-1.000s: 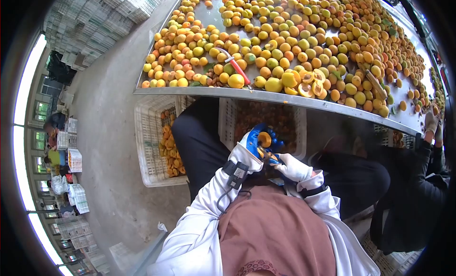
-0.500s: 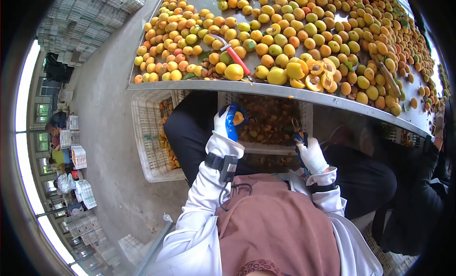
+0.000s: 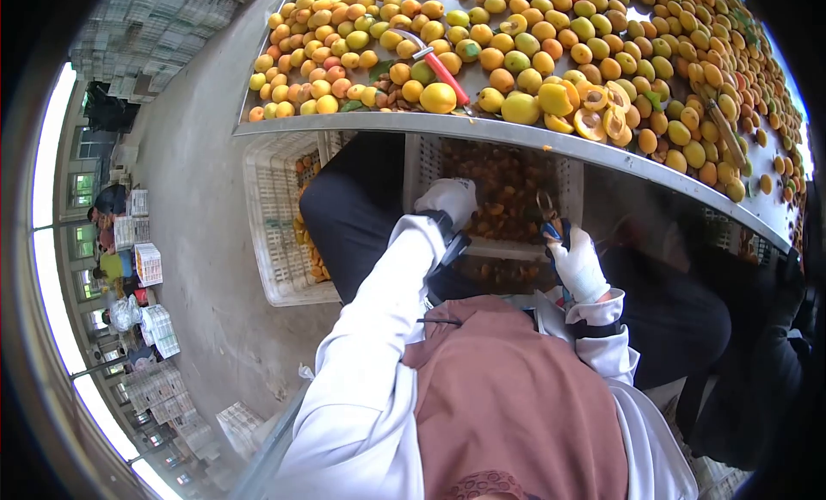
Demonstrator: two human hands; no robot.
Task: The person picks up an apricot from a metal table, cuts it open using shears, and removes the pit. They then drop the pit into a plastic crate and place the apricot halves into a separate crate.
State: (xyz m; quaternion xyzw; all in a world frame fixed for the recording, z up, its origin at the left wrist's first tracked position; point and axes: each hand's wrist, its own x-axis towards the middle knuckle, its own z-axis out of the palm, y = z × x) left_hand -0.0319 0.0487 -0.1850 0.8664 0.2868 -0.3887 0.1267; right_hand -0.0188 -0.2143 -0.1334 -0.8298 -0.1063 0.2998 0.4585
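Note:
My left hand (image 3: 450,200), in a white glove, is turned back up over the left side of a white crate (image 3: 494,247) under the table edge; its fingers and anything in them are hidden. Gloved in white and blue, my right hand (image 3: 575,261) is closed around a small metal-tipped tool (image 3: 549,211), which points up at the crate's right side. Orange and brown fruit pieces (image 3: 495,186) lie in that crate. Above, on the metal table (image 3: 516,141), are a red-handled curved knife (image 3: 439,70), opened apricot halves (image 3: 591,124) and many whole apricots (image 3: 344,35).
A second white crate (image 3: 280,233) with fruit stands on the floor at the left. A wooden-handled tool (image 3: 725,130) lies among the fruit at the right. A dark-clothed person (image 3: 748,388) sits at the right. Crate stacks (image 3: 142,44) and other people are across the floor at the left.
My left hand has turned over and moved right and slightly up; the apricot half seen in it before no longer shows. My right hand keeps the tool. The whole view has shifted a little.

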